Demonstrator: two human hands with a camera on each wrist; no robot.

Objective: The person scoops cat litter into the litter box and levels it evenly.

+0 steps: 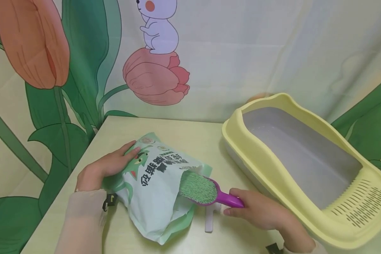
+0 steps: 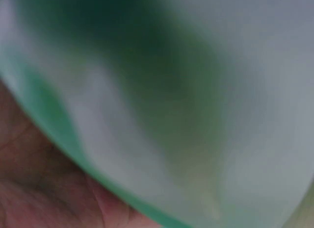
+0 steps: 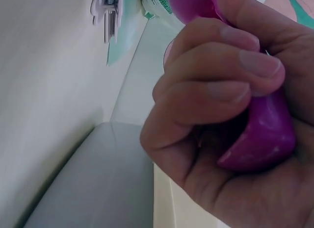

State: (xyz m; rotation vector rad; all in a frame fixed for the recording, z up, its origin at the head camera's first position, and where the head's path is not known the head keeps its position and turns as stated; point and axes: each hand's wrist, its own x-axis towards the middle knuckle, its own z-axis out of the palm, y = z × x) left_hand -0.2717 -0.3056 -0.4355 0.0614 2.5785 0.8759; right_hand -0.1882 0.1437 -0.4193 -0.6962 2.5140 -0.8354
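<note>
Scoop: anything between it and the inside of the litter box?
Yes: the yellow rim of the litter box, raised on the side facing the scoop. The right hand grips the scoop's handle. No loose object shows between them.

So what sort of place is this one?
Probably an indoor corner staged for recording, though a home room is possible: a backdrop printed with giant tulips hangs behind a pale tabletop, where a cat litter bag and a yellow-rimmed tray are set out.
</note>
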